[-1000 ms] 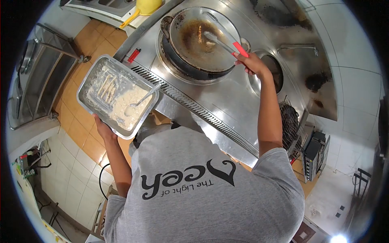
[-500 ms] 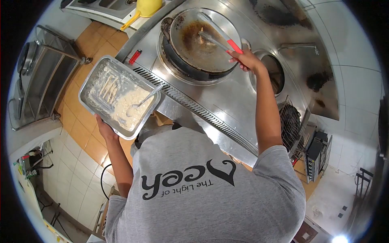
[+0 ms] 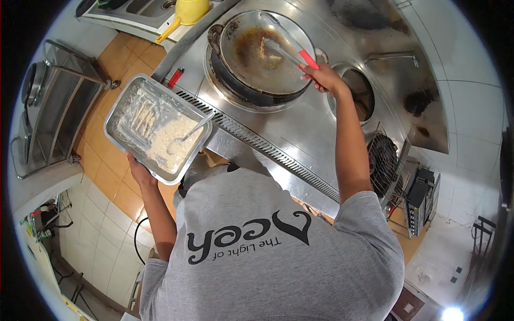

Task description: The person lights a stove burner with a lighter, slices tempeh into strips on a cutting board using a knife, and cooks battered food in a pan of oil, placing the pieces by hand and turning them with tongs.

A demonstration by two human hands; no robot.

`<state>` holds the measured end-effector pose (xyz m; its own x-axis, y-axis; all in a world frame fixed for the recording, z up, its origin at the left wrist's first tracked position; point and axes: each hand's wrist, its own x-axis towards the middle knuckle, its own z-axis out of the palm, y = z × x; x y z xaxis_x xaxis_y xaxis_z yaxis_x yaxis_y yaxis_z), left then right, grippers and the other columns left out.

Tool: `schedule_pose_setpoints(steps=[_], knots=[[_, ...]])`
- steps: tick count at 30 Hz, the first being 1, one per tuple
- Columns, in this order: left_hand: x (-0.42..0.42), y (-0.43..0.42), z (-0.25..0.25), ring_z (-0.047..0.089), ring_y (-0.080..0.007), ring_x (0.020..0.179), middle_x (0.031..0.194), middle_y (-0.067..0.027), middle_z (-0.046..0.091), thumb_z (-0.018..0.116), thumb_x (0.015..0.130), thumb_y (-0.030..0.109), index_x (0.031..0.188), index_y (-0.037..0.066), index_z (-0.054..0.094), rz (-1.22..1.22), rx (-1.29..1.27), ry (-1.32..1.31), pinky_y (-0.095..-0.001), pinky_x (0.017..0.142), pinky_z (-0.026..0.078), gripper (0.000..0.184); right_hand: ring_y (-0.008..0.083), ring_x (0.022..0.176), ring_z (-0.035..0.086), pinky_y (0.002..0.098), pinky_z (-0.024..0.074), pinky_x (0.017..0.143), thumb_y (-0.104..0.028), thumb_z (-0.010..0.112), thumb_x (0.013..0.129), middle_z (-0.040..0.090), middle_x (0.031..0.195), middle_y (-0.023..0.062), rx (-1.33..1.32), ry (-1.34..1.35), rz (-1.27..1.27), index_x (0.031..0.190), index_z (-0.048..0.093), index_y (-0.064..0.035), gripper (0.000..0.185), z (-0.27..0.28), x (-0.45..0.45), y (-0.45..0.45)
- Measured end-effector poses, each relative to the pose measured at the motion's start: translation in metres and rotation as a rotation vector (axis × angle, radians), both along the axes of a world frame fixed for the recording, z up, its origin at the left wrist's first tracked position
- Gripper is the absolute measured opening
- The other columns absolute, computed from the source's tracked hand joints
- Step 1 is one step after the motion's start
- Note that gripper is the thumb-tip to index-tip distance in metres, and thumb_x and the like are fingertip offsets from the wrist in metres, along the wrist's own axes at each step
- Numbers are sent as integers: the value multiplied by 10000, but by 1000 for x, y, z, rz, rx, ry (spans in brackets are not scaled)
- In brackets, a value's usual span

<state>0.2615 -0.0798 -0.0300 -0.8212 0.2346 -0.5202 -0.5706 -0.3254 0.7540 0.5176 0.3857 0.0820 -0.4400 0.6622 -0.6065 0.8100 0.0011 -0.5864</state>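
Observation:
My left hand (image 3: 141, 171) grips the near edge of a metal tray (image 3: 115, 143), with most of its fingers hidden underneath. Pale batter (image 3: 176, 140), several coated strips (image 3: 143, 117) and a spoon (image 3: 197, 128) lie in the tray. In my right hand (image 3: 324, 78) is a pair of tongs (image 3: 307, 58) with red grips, its metal arms spread apart over a wide wok (image 3: 247, 80). Oil covers the bottom of the wok, and a small battered piece (image 3: 263, 49) stands by one tip of the tongs. Whether that tip touches it, I cannot tell.
The wok sits on a steel stove counter (image 3: 225, 144) with a slotted grate (image 3: 267, 142) along its front. A red lighter (image 3: 175, 78) lies near the tray. Right of the wok is a round burner opening (image 3: 357, 96). A yellow dipper (image 3: 190, 12) rests by the sink.
The view has shifted slightly, and my right hand with the tongs stays over the wok. Beside the tongs' tip, the battered piece looks a little more upright. The tray has barely moved.

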Motion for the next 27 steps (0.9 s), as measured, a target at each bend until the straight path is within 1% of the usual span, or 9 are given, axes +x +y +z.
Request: schedule_pose_setpoints(steps=[2,5,8,11,14,20,23,26,27], knots=[[-2,-3,-5,483,-302,1237,1398,-142,470,336,1028,430,1389,32,398,-9,-5,12,-404,1061,374,541,69,465,462,225,366,377,-494,640,874,685,858,49,0,47,0,1106,598,48,592,-11,1,6],[0,-1,-1,480,-301,1239,1403,-142,465,333,1029,434,1396,32,389,-24,-17,18,-401,1062,369,547,71,472,464,229,368,381,-499,639,875,689,881,47,9,-22,20,1106,596,52,599,-8,-5,7],[0,0,0,480,-299,1239,1406,-141,462,330,1030,435,1402,32,382,-12,-24,14,-399,1062,369,551,68,457,450,231,353,376,-506,640,872,665,783,44,-6,-20,19,1043,625,42,575,-10,-3,9],[-2,-3,-7,478,-296,1243,1408,-141,460,329,1030,437,1404,33,380,-6,-2,11,-397,1064,369,553,62,426,422,232,333,371,-517,641,868,582,632,21,-21,-56,49,952,651,26,549,-16,3,13],[-2,-6,-8,476,-296,1247,1409,-141,460,329,1029,437,1404,35,380,-28,15,16,-398,1066,368,553,61,400,398,232,312,363,-533,639,863,485,541,-10,-23,-24,41,870,661,12,545,-20,11,12],[-2,-6,-6,476,-300,1250,1413,-141,458,330,1028,440,1407,35,378,-47,33,14,-407,1069,365,556,74,398,405,230,297,355,-544,647,852,481,542,-6,16,25,-24,849,662,9,552,-10,17,9],[-4,-7,-8,474,-305,1253,1416,-143,455,329,1028,439,1408,35,378,-58,53,-3,-411,1071,364,557,78,398,408,231,301,357,-528,650,851,520,564,12,34,0,16,846,660,6,534,-14,15,6],[-3,-6,-6,470,-312,1258,1420,-146,451,330,1028,436,1411,35,376,-59,40,-5,-414,1075,360,557,69,408,410,228,310,357,-512,650,853,600,644,40,-10,18,47,921,647,16,532,-6,19,-2],[-3,-6,-6,468,-314,1259,1422,-148,449,331,1027,437,1412,34,375,-54,30,-4,-414,1076,359,559,54,426,407,219,304,361,-495,633,869,628,703,32,-26,20,39,992,639,-9,502,0,21,-5]])
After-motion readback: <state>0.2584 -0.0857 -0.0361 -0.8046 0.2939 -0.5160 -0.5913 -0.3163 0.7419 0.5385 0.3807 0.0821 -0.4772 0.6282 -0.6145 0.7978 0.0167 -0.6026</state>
